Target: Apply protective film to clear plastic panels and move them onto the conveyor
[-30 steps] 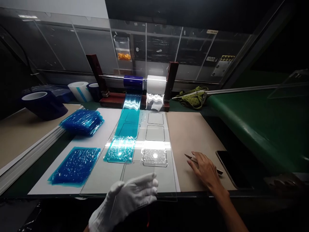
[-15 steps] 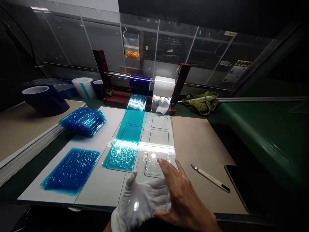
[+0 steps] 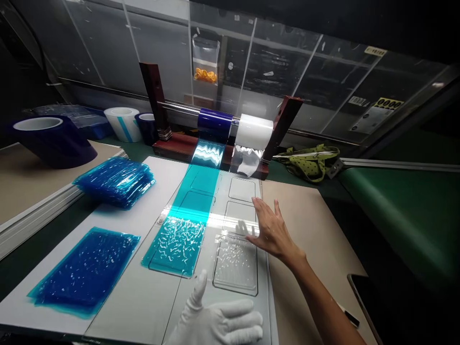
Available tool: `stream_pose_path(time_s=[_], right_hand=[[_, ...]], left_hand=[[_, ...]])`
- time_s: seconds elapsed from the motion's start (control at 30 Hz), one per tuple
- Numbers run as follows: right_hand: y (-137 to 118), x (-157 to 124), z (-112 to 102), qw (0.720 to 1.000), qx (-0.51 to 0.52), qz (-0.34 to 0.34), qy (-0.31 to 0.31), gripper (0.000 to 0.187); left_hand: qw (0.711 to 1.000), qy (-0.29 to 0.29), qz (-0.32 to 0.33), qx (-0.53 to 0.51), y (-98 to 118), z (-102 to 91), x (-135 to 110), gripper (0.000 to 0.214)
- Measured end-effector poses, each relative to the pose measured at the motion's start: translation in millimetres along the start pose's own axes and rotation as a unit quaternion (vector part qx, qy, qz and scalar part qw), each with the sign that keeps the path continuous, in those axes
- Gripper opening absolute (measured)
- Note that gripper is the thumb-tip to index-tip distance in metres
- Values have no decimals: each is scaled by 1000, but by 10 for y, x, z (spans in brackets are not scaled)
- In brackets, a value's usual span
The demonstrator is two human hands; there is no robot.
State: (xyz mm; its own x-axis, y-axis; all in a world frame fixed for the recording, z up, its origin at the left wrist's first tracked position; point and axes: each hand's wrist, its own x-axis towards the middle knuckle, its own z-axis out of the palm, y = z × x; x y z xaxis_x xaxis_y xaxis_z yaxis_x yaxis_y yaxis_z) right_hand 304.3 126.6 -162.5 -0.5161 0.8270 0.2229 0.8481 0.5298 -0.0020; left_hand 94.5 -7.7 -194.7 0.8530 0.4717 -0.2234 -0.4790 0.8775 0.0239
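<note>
My left hand (image 3: 221,318), in a white glove, is at the near edge of the glass plate (image 3: 136,306), thumb up and fingers stretched out, with nothing in it. My bare right hand (image 3: 271,227) hovers over the right side of the plate, fingers spread, casting a shadow. Below it a clear film piece (image 3: 235,263) lies within a black rounded outline. A teal film strip (image 3: 196,196) runs from the blue film roll (image 3: 214,123) down onto the plate. The clear film roll (image 3: 255,130) has a short loose end.
Stacked blue film sheets (image 3: 117,182) and a flat blue pile (image 3: 86,273) lie left on white paper. A large blue roll (image 3: 57,143) and a white roll (image 3: 122,125) stand behind. A green pouch (image 3: 312,160) is back right; a phone (image 3: 362,297) lies at the right.
My right hand has moved forward, away from my gloved left hand. The view has shifted, and my right forearm now covers most of the pen.
</note>
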Motion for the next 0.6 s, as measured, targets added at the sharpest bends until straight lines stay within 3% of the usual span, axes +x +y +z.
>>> stream_pose_path(time_s=[0.23,0.3,0.37,0.47,0.53,0.6], right_hand=[[125,168,267,999,16,-24,-21,106],[142,164,229,999,21,-25,-22,104],[100,82,107,999,36,4,-8,87],[-162,-234,-129,984,137,117,16,45],[-459,-532,-210,953,237,187,11,41],[-775,-821,-187,936,291,196,3,44]], left_hand=[[999,11,16,28,46,-10,-9,97],[999,15,24,37,55,-1,-10,90],[997,29,51,55,55,8,-19,81],[988,48,118,83,25,50,-33,65],[983,52,150,96,-31,103,-31,53],[979,53,166,110,-116,167,-21,43]])
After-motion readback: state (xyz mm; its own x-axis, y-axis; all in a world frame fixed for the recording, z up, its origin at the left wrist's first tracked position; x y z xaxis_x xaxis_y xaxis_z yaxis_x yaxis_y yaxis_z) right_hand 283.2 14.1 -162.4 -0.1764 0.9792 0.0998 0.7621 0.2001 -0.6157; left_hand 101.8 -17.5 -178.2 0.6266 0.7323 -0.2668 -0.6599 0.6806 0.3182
